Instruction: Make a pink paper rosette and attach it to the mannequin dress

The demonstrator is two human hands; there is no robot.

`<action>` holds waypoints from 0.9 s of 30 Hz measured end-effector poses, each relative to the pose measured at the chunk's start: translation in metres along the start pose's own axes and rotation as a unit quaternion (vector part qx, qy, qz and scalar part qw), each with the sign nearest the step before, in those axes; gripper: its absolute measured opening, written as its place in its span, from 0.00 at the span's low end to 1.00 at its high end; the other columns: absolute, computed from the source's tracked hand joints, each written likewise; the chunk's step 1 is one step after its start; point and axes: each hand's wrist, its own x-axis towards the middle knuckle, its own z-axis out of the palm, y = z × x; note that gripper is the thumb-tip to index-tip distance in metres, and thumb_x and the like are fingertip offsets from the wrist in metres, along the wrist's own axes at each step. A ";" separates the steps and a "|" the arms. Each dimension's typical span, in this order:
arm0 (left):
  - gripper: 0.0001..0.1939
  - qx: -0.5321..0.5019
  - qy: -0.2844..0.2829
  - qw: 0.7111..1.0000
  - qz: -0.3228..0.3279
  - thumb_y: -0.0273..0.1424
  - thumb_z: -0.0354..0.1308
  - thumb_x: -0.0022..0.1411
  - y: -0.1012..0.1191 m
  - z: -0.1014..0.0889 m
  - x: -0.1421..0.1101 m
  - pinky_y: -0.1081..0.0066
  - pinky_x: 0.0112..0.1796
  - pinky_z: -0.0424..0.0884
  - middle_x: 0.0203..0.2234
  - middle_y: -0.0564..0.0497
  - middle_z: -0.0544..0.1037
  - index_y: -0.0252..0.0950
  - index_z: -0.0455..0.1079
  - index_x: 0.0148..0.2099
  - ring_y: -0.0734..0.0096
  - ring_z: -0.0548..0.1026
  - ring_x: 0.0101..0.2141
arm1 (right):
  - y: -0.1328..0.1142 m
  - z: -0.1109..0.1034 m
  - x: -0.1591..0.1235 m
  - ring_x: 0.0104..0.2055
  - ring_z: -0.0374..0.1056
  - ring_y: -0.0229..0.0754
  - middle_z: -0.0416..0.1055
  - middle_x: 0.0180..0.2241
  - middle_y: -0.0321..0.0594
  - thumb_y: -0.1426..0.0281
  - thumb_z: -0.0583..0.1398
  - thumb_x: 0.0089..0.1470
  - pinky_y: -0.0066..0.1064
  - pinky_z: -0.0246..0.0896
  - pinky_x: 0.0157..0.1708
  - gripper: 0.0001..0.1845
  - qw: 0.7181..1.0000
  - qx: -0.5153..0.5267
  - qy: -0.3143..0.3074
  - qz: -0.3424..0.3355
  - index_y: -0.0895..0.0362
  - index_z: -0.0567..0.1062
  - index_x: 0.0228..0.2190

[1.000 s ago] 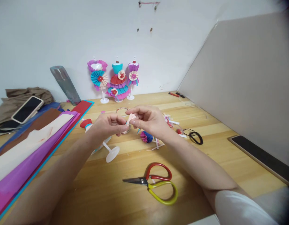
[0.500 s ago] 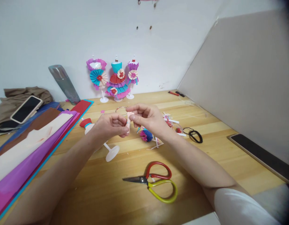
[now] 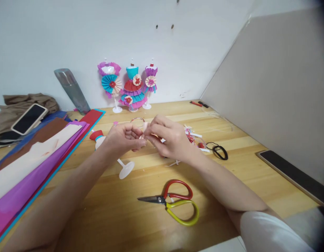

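Observation:
Between my two hands is a small piece of pale pink pleated paper (image 3: 145,126), mostly covered by fingers. My left hand (image 3: 126,137) pinches its lower part between thumb and fingertips. From the right, my right hand (image 3: 169,136) closes its fingertips on the same piece. Under my left wrist lies a small white dress-form stand (image 3: 127,170) with a red and blue top, partly hidden by the forearm. Scissors (image 3: 162,200) with one red and one yellow handle rest on the table in front, blades pointing left.
Three paper-dressed mannequins (image 3: 133,85) stand by the wall. Coloured paper sheets (image 3: 41,154), a phone (image 3: 29,119) and a leaning bottle (image 3: 72,91) are at the left. Paper scraps (image 3: 194,138), a black cord loop (image 3: 220,152) and a dark flat device (image 3: 293,175) lie right.
My right hand has turned and come lower over the pleated paper, covering more of it and the blue-and-pink rosette behind. My left hand keeps its pinch. The view has shifted slightly.

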 end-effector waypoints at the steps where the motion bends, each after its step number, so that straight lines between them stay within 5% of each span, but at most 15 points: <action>1: 0.16 0.004 0.004 1.000 0.003 0.28 0.73 0.37 -0.002 0.000 0.001 0.78 0.21 0.66 0.16 0.57 0.75 0.35 0.69 0.28 0.79 0.70 0.18 | -0.001 0.000 0.000 0.29 0.62 0.36 0.67 0.28 0.39 0.77 0.58 0.62 0.28 0.58 0.28 0.09 1.000 0.016 0.004 0.022 0.59 0.75 0.30; 9: 0.11 0.111 0.063 0.985 0.113 0.32 0.68 0.43 -0.015 0.004 0.002 0.77 0.21 0.60 0.16 0.59 0.70 0.36 0.69 0.26 0.80 0.65 0.19 | -0.014 0.011 0.000 0.27 0.58 0.35 0.61 0.26 0.32 0.75 0.60 0.56 0.31 0.54 0.29 0.03 0.973 0.114 0.042 0.195 0.57 0.74 0.34; 14: 0.07 0.179 0.072 0.969 0.156 0.29 0.65 0.46 -0.011 0.008 -0.002 0.77 0.23 0.60 0.17 0.58 0.69 0.37 0.69 0.26 0.79 0.65 0.21 | -0.012 0.013 0.004 0.23 0.52 0.31 0.55 0.25 0.27 0.70 0.63 0.46 0.29 0.48 0.24 0.16 0.868 0.314 0.070 0.379 0.56 0.73 0.40; 18: 0.13 0.089 0.025 0.991 0.099 0.35 0.69 0.43 -0.017 0.005 0.004 0.76 0.23 0.64 0.19 0.56 0.72 0.36 0.69 0.28 0.78 0.67 0.21 | -0.002 0.000 0.010 0.20 0.46 0.30 0.57 0.22 0.26 0.60 0.64 0.48 0.29 0.39 0.21 0.17 0.792 0.432 0.087 0.423 0.56 0.73 0.38; 23: 0.17 0.025 -0.016 0.999 0.040 0.34 0.72 0.39 -0.021 0.003 0.010 0.77 0.19 0.64 0.19 0.56 0.73 0.36 0.68 0.28 0.80 0.67 0.18 | 0.003 -0.009 0.013 0.23 0.55 0.31 0.65 0.23 0.31 0.60 0.69 0.44 0.28 0.47 0.23 0.15 0.816 0.397 -0.013 0.419 0.58 0.75 0.29; 27: 0.18 0.028 -0.060 0.998 -0.003 0.33 0.73 0.38 -0.009 0.001 0.005 0.75 0.23 0.70 0.19 0.55 0.75 0.36 0.70 0.30 0.77 0.72 0.20 | 0.004 -0.008 0.013 0.23 0.56 0.31 0.66 0.21 0.30 0.61 0.69 0.42 0.27 0.49 0.23 0.15 0.819 0.381 -0.032 0.429 0.57 0.72 0.25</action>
